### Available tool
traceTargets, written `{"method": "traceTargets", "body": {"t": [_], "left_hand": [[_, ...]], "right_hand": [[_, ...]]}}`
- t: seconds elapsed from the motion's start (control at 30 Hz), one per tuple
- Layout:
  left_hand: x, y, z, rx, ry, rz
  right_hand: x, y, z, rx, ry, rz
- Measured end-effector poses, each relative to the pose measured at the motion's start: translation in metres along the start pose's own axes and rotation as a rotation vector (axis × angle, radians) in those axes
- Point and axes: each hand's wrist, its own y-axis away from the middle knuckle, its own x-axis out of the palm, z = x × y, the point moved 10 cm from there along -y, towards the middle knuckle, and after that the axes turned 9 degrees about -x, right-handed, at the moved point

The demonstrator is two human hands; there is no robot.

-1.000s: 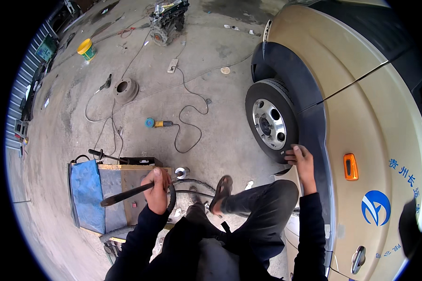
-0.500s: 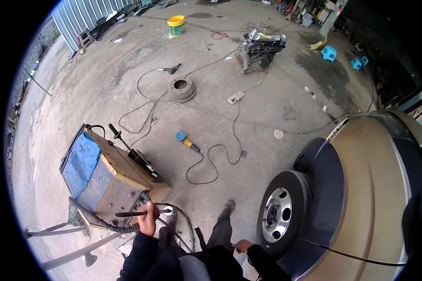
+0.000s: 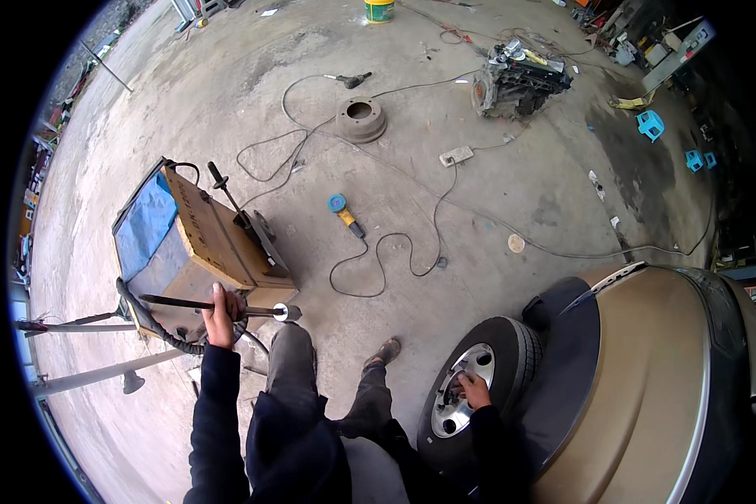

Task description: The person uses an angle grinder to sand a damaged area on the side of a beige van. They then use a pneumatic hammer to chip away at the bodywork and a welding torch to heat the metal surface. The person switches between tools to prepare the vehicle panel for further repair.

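Observation:
My left hand (image 3: 220,317) is wrapped round a long dark bar (image 3: 172,301) with a silver cylindrical head (image 3: 286,312). The bar lies nearly level beside the front corner of a worn wooden-sided cabinet (image 3: 214,231). To the right, my right hand (image 3: 474,390) is at the hub of a vehicle wheel with a silver rim (image 3: 452,417) and black tyre (image 3: 525,357). Its fingers are curled in toward the hub; whatever they grip is too small to make out. The wheel sits by the dark lower edge of a tan vehicle body (image 3: 647,361).
On the concrete lie a yellow angle grinder (image 3: 345,216) with a looping cord, a power strip (image 3: 456,156), a brake drum (image 3: 361,119) and a black corded tool (image 3: 353,81). Farther off are an engine (image 3: 521,82), a yellow-green bucket (image 3: 379,10) and a blue stool (image 3: 650,125).
My right hand has moved from beside my leg out to the wheel hub. My left hand still holds the bar, now turned slightly. The view has shifted, and my left leg shows more.

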Motion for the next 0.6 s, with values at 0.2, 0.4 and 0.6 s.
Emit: {"method": "traceTargets", "body": {"t": [0.2, 0.4, 0.6], "left_hand": [[0.041, -0.021, 0.022, 0.017, -0.201, 0.079], [0.050, -0.079, 0.128, -0.199, -0.286, 0.125], [0.031, -0.136, 0.275, -0.451, -0.497, -0.045]], "right_hand": [[-0.001, 0.000, -0.009, 0.055, -0.023, 0.007], [-0.018, 0.015, -0.033, 0.144, -0.026, -0.023], [-0.052, -0.014, 0.007, 0.357, 0.019, -0.143]]}}
